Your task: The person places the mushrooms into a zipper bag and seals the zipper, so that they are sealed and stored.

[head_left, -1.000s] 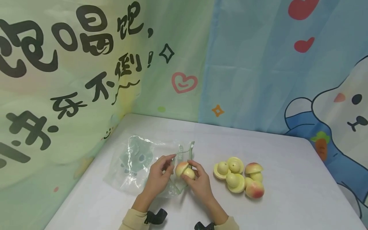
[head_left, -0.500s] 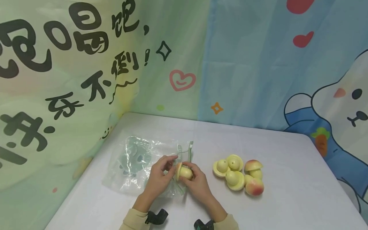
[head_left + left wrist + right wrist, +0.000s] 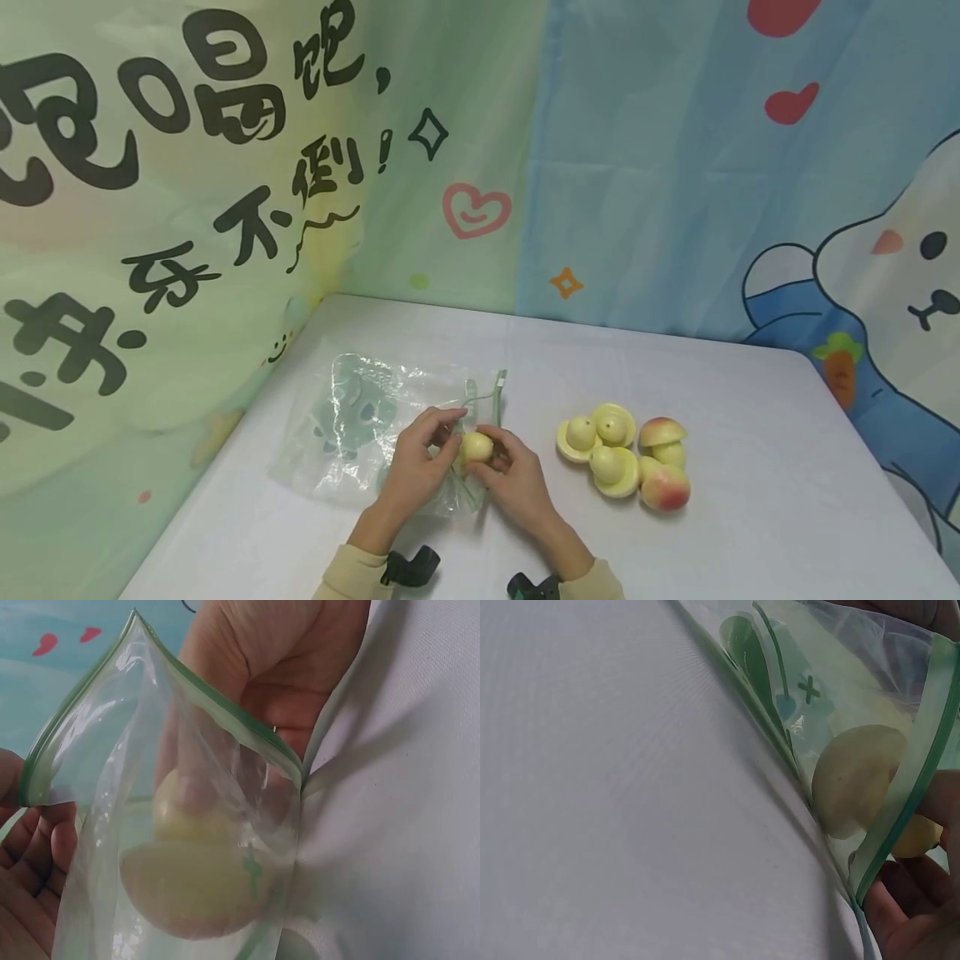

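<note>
A clear zip bag [image 3: 303,467] with a green print lies on the table, its mouth toward the right. My left hand [image 3: 415,460] pinches the bag's green zip edge, so the mouth gapes in the left wrist view. My right hand [image 3: 519,479] holds a yellow toy mushroom [image 3: 477,447] by its stem, its fingers partly inside the bag. Through the film in the left wrist view the mushroom [image 3: 187,892] shows cap down; in the right wrist view its pale cap [image 3: 859,776] lies behind the film.
On the white table [image 3: 750,467], right of my hands, sit several more toy mushrooms [image 3: 615,475], some stem up. Two with red-blushed caps [image 3: 664,490] are at the right of that group. A printed cloth [image 3: 637,167] hangs behind.
The toy mushroom has turned in my right hand and moved left into the bag's mouth. My left hand stays at the bag's edge.
</note>
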`<state>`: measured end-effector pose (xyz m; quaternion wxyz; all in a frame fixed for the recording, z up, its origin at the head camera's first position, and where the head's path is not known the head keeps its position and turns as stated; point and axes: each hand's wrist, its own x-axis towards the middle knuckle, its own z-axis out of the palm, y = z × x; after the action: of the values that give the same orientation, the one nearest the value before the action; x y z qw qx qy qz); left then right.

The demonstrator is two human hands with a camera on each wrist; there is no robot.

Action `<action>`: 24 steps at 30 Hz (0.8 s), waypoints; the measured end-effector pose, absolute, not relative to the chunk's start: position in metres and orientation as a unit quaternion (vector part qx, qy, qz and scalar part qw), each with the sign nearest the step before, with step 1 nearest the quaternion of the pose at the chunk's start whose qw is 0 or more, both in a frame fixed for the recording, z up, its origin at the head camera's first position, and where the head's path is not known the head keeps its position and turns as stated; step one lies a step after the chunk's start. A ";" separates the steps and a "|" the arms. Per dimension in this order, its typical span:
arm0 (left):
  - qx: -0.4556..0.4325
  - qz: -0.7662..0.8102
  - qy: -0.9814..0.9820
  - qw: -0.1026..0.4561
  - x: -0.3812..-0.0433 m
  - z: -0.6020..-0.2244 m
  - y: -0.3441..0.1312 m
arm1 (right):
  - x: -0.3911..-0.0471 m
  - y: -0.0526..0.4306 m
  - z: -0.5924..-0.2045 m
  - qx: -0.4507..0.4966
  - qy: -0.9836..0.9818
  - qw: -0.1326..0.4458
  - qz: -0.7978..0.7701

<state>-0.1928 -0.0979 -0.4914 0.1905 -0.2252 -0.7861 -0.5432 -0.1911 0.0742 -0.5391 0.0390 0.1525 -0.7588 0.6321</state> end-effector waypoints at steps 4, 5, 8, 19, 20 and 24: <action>-0.229 -0.533 -0.786 0.213 -0.193 -0.490 -0.096 | -0.192 0.075 -0.539 0.124 -0.768 0.079 0.623; -0.231 -0.531 -0.785 0.219 -0.193 -0.490 -0.095 | -0.192 0.075 -0.539 0.119 -0.771 0.087 0.620; -0.233 -0.530 -0.784 0.225 -0.193 -0.490 -0.095 | -0.192 0.076 -0.540 0.105 -0.774 0.103 0.615; -0.238 -0.539 -0.782 0.203 -0.196 -0.494 -0.100 | -0.190 0.076 -0.537 0.070 -0.786 0.089 0.608; -0.239 -0.537 -0.782 0.206 -0.196 -0.494 -0.099 | -0.190 0.077 -0.537 0.072 -0.782 0.094 0.611; -0.240 -0.528 -0.784 0.220 -0.193 -0.491 -0.097 | -0.188 0.082 -0.534 0.070 -0.780 0.119 0.611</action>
<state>-0.1932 -0.0970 -0.4915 0.2204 -0.2396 -0.7845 -0.5278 -0.1880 0.0822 -0.5336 0.1195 0.0700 -0.7795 0.6109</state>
